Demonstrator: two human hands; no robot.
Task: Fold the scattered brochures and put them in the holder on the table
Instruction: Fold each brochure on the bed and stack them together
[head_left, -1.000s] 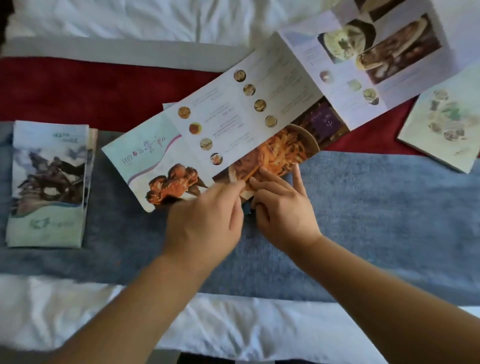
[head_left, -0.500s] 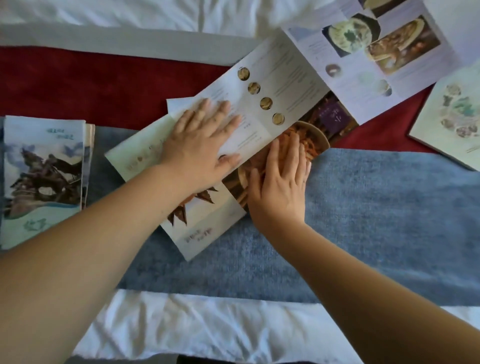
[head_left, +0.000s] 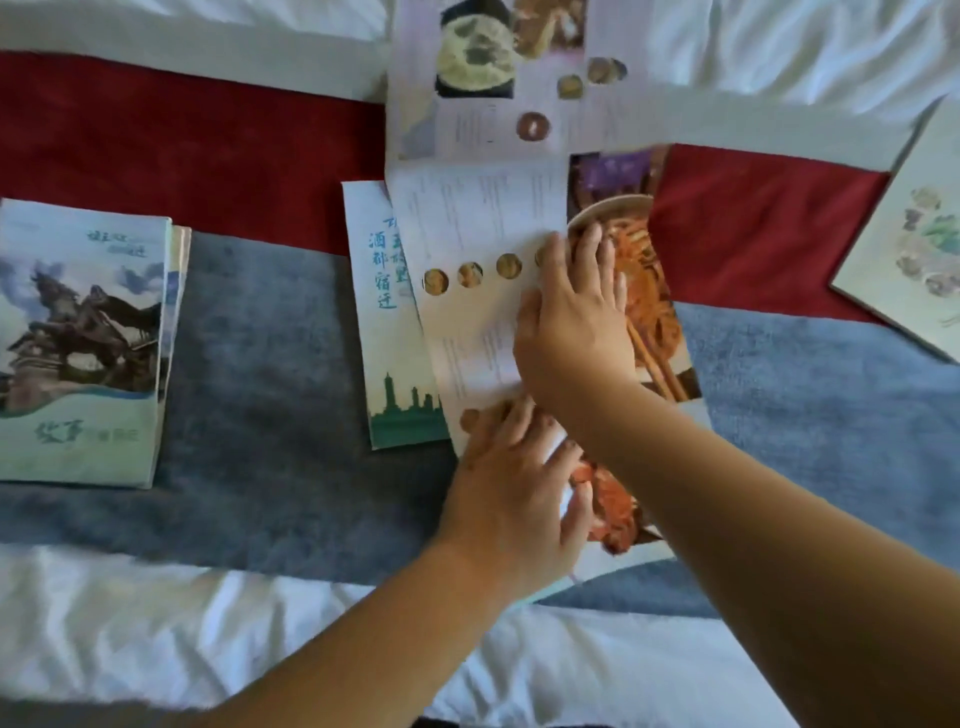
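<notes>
Brochure is lying turned straighter than before, across the blue cloth. I'm watching my right hand pressing mid-page, fingers spread, and my left hand pressing flat nearer me.

Two hands, left and right; one open brochure, one blue-lettered leaflet, one folded stack, one lone brochure.

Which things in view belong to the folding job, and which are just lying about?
Job: long glossy food-photo brochure, pressed flat by left hand and right hand; stack of folded horse-statue brochures; pale green paper brochure, right edge.
Lying about: red and grey-blue fabric runner; white sheet.
</notes>
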